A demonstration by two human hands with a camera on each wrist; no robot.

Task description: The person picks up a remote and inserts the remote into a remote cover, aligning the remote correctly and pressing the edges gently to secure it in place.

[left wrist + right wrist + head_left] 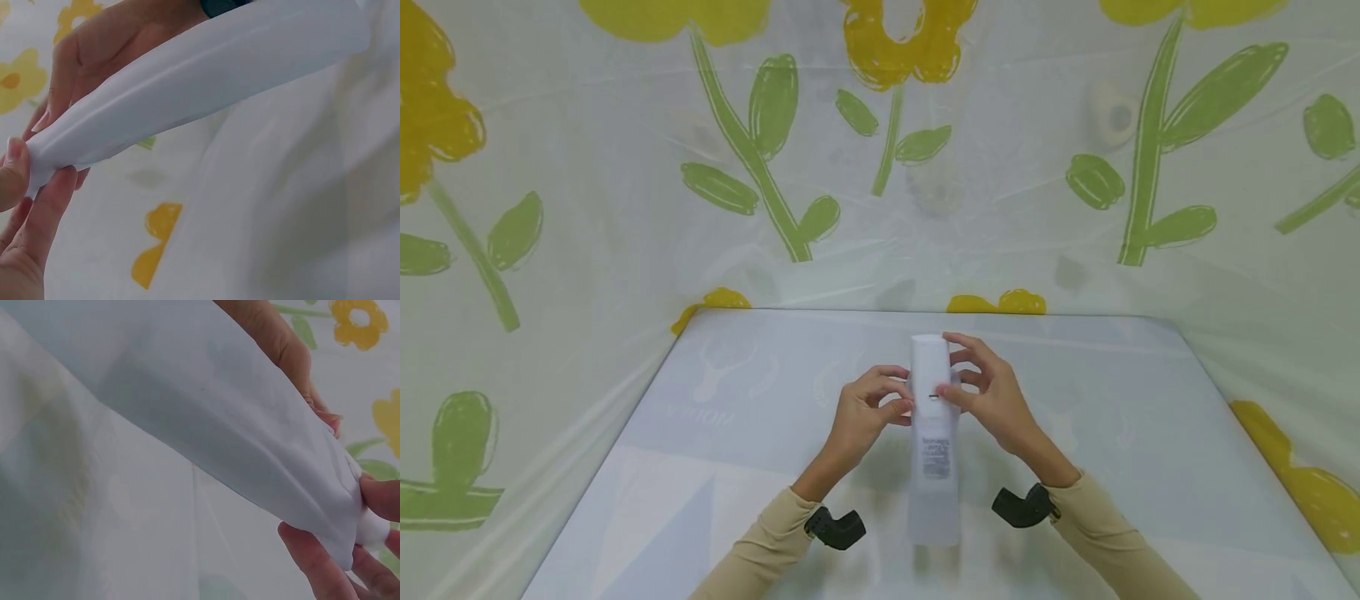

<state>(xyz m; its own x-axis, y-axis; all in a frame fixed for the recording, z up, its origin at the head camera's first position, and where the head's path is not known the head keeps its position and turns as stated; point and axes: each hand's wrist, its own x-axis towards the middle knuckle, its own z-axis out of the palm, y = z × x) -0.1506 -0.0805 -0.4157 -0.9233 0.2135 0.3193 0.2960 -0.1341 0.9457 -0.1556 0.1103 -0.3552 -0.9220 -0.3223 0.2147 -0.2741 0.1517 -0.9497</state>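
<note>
A white, smooth object with a rounded top [930, 362] and a small dark slot sticks out of a translucent white plastic bag [935, 510]. The bag hangs toward the person and has a block of small grey print. On the object's left side, my left hand [867, 414] pinches the bag's edge between thumb and fingers. My right hand [997, 398] grips the other side, thumb across the front near the slot. In the right wrist view the bag's mouth [340, 540] is bunched around the object's white end [373, 528] between the fingers. What the object is, I cannot tell.
Beneath the hands lies a pale table [775, 442] with faint printed patterns. A whitish curtain [1000, 167] with yellow flowers and green leaves hangs behind and along both sides. Black wrist cameras [837, 528] sit on both forearms over beige sleeves.
</note>
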